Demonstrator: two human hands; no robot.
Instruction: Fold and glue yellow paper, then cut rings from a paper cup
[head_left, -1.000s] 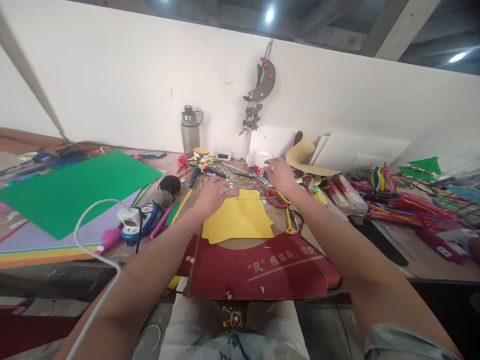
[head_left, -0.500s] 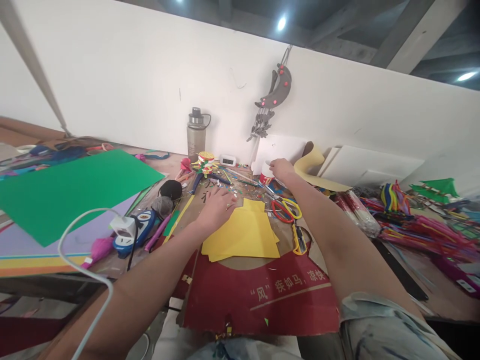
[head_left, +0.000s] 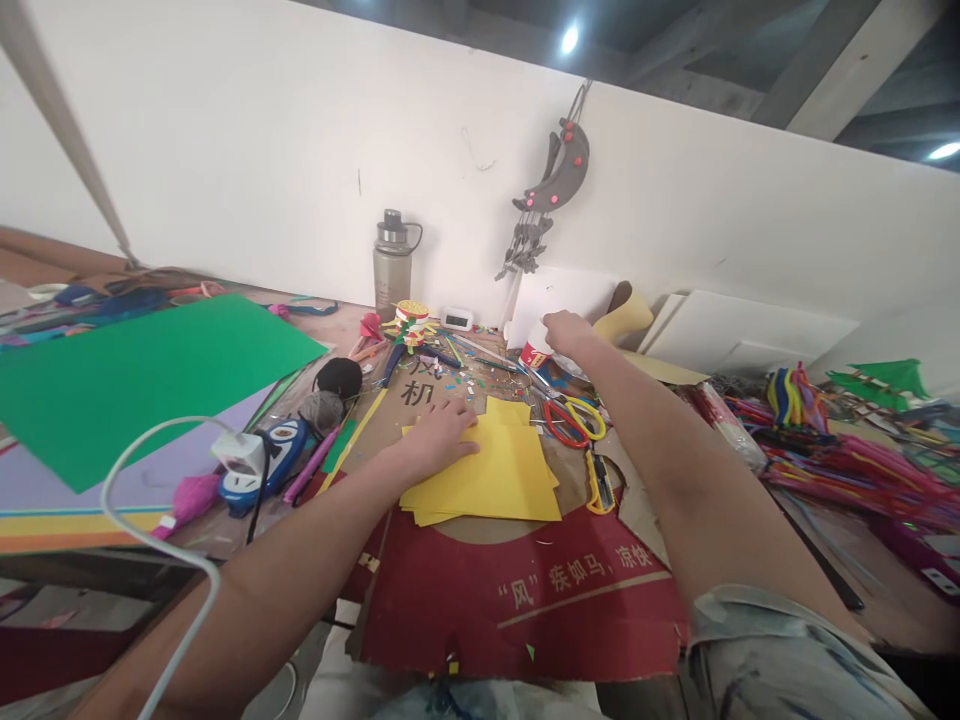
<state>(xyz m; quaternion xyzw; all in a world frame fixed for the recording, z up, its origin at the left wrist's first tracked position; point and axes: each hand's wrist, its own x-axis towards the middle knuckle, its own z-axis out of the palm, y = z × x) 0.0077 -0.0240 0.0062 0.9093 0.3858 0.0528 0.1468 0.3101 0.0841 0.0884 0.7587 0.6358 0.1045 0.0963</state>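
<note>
A stack of yellow sheets lies on a red and brown cardboard piece in front of me. My left hand rests flat on the sheets' upper left part, fingers spread and nothing in them. Farther back, my right hand has its fingers closed at the top of a small white and red tub, which leans slightly. Its fingertips are partly hidden. Between my forearms lie red-and-yellow-handled scissors and a yellow utility knife.
Green sheets, a blue device with a white cable and dark yarn balls lie left. A bottle stands by the wall. Small clippings litter the back; coloured pipe cleaners cover the right.
My left hand has slid a little down and toward me onto the yellow sheets, uncovering printed characters on the cardboard. My right hand stays at the tub, which now tilts more.
</note>
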